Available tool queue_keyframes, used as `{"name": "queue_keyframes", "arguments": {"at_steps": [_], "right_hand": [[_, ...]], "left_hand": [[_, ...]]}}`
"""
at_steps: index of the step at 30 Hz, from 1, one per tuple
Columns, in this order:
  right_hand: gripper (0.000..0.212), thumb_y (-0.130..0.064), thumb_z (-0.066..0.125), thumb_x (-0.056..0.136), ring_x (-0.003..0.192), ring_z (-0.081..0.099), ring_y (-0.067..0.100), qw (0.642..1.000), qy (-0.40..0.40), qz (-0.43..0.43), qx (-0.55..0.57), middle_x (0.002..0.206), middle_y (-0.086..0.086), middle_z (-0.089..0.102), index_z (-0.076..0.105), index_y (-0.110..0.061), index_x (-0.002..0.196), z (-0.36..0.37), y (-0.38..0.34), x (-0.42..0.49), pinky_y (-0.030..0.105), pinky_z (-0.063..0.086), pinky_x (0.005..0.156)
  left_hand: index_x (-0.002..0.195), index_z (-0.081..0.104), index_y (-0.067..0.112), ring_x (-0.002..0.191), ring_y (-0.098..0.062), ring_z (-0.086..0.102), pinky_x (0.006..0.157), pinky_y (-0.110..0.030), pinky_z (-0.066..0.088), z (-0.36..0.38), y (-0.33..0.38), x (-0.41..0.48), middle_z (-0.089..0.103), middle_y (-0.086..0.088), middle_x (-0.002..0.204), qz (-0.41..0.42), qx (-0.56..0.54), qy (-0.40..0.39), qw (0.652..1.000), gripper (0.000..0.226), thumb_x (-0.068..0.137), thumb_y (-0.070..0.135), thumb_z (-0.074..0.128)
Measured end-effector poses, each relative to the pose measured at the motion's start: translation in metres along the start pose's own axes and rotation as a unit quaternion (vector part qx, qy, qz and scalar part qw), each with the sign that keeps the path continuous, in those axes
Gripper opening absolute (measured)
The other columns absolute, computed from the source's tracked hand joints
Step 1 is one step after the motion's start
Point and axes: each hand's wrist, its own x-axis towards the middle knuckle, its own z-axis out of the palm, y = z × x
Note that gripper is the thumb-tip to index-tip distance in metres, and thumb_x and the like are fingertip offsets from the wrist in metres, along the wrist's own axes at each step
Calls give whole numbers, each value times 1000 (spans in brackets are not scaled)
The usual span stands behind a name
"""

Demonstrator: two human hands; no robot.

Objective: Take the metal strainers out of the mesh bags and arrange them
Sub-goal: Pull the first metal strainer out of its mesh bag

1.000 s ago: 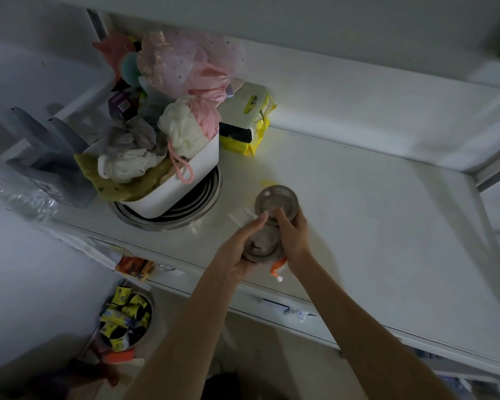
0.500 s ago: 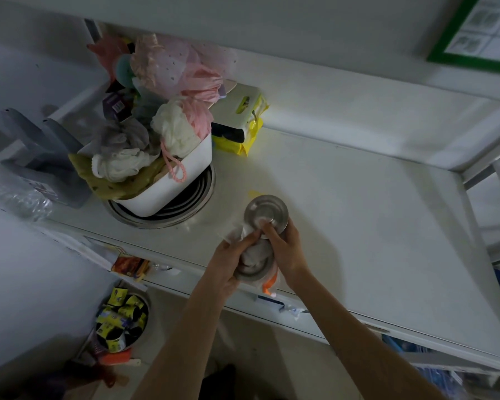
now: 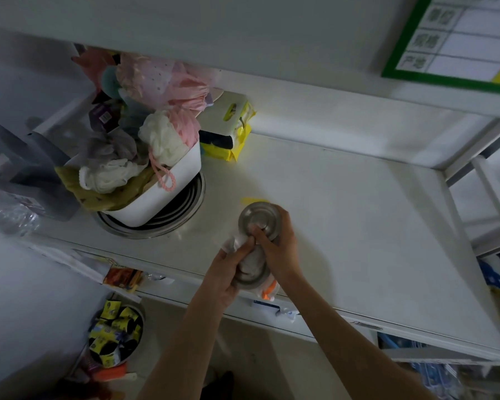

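Two round metal strainers are between my hands over the front of the white shelf [image 3: 358,226]. The upper strainer [image 3: 256,216] shows its ringed back. My right hand [image 3: 277,246] grips it at the centre knob. The lower strainer [image 3: 253,280] sits in a thin white mesh bag [image 3: 234,243] with an orange tag [image 3: 269,291]. My left hand [image 3: 225,272] is closed around that bagged strainer and pinches the bunched mesh.
A white bin [image 3: 162,192] heaped with bath puffs and cloths stands on a stack of metal rings [image 3: 185,206] at the left. A yellow pack [image 3: 231,131] lies behind it. A bucket of small packets [image 3: 116,330] sits on the floor below.
Both hands stay on the strainers at the shelf's front. The mesh is now bunched higher between the two strainers, and my view has tilted upward.
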Motion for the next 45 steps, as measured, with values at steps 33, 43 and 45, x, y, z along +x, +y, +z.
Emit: {"name": "queue_keyframes", "arguments": {"at_steps": [33,43,45], "right_hand": [[80,-57,61,79,123,40,40,923,112,189,-316,133,18,35,33,-15,141,-48,53,147,44,32,106],[20,-26,62,91,83,58,10,993,47,101,-27,111,10,59,61,-13,107,-47,6,19,17,48,74],[12,-18,63,90,75,60,11,997,34,74,-5,99,11,66,62,-9,99,-48,-4,-3,17,49,68]], "left_hand": [[107,57,0,59,-8,68,58,-20,55,-32,22,6,69,0,61,28,52,-45,997,27,101,19,38],[131,56,2,99,-21,69,76,-29,58,1,16,24,66,-17,117,17,32,28,999,56,85,33,63],[131,55,2,98,-20,68,75,-29,57,9,13,29,66,-16,119,8,8,27,1000,53,86,30,62]]}}
